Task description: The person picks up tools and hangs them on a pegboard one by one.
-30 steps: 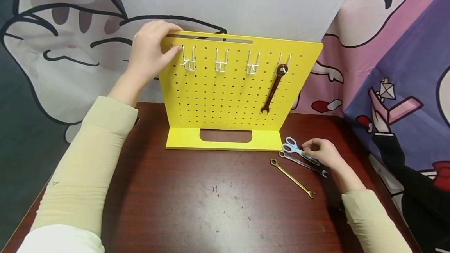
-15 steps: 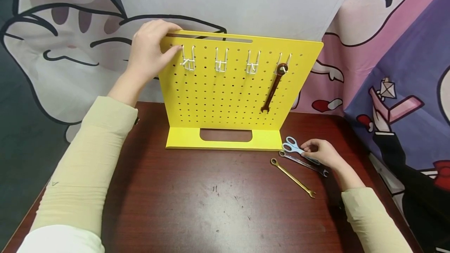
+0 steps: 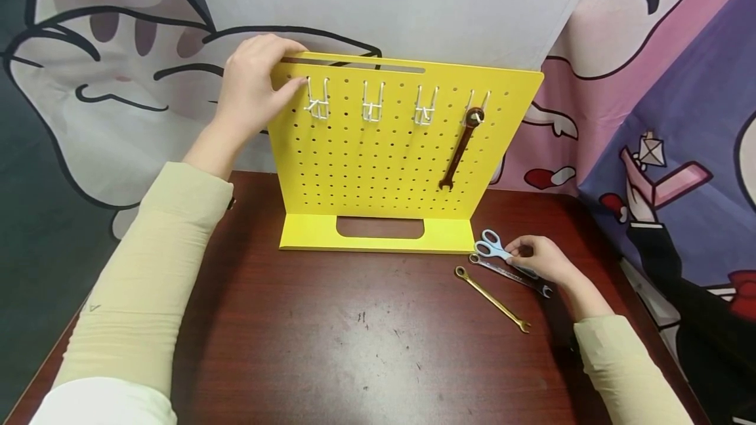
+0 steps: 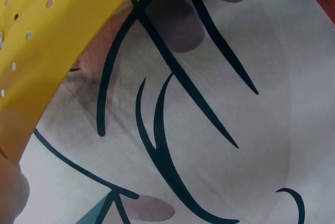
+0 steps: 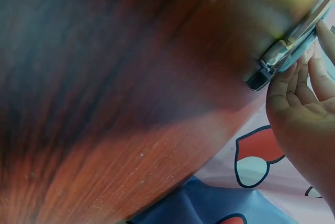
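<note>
My left hand [image 3: 251, 80] grips the upper left corner of a yellow pegboard [image 3: 369, 169], thumb on the front face. In the left wrist view, only a fingertip [image 4: 11, 190] shows by the pegboard [image 4: 57, 41]. Right of the board's base, my right hand [image 3: 542, 260] pinches light-blue-handled scissors [image 3: 489, 245] just below the handles. A silver combination wrench [image 3: 502, 271] lies alongside the scissors, and a gold one [image 3: 491, 298] lies closer to me. The right wrist view shows my right hand [image 5: 306, 111] with fingertips at the tools. A dark reddish wrench [image 3: 459, 151] hangs on the board's rightmost hook.
Three more white wire hooks run along the board, at left [image 3: 319, 107], in the middle [image 3: 371, 110] and toward the right [image 3: 424, 113]. The board's base stands on a dark red wooden table [image 3: 354, 333]. Cartoon-printed cloth [image 3: 667, 117] hangs behind and beside the table.
My right hand has shifted very slightly at the scissors. The left hand, the board and the wrenches stay where they were.
</note>
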Demonstrator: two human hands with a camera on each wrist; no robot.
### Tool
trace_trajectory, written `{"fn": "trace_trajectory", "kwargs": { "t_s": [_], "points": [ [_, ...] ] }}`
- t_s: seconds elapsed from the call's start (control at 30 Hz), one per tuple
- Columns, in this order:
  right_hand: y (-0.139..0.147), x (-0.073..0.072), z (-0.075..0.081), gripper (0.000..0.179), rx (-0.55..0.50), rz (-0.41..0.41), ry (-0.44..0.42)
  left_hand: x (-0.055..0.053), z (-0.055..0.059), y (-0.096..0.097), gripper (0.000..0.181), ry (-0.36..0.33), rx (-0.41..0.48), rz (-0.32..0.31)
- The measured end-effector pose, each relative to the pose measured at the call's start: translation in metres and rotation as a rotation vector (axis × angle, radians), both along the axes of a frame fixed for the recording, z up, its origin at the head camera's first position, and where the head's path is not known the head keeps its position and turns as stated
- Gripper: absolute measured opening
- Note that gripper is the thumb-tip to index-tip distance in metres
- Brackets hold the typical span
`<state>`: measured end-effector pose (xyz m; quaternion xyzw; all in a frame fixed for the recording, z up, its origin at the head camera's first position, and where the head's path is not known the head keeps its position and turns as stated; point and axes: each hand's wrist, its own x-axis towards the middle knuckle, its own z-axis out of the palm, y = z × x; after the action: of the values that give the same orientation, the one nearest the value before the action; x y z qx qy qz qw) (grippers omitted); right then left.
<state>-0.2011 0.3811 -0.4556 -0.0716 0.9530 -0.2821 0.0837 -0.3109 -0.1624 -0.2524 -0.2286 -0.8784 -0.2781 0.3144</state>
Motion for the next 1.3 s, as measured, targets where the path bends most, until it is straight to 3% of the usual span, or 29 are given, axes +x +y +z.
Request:
{"fn": "trace_trajectory", "kwargs": {
  "t_s": [0.23, 0.7, 1.03, 1.3],
  "points": [
    [0.001, 0.003, 0.001, 0.02, 0.001, -0.014, 0.001, -0.001, 0.0, 0.002, 0.035, 0.005, -0.001, -0.005],
    [-0.002, 0.007, 0.005, 0.023, -0.098, -0.068, -0.001, -0.001, 0.001, 0.002, 0.035, 0.008, -0.002, -0.002],
    [-0.01, 0.006, 0.027, 0.025, -0.205, -0.099, 0.037, -0.002, 0.0, 0.001, 0.035, 0.016, -0.002, -0.016],
    [-0.021, 0.004, 0.043, 0.027, -0.205, -0.12, 0.073, -0.001, -0.001, -0.001, 0.035, 0.01, -0.002, -0.002]
  ]
}}
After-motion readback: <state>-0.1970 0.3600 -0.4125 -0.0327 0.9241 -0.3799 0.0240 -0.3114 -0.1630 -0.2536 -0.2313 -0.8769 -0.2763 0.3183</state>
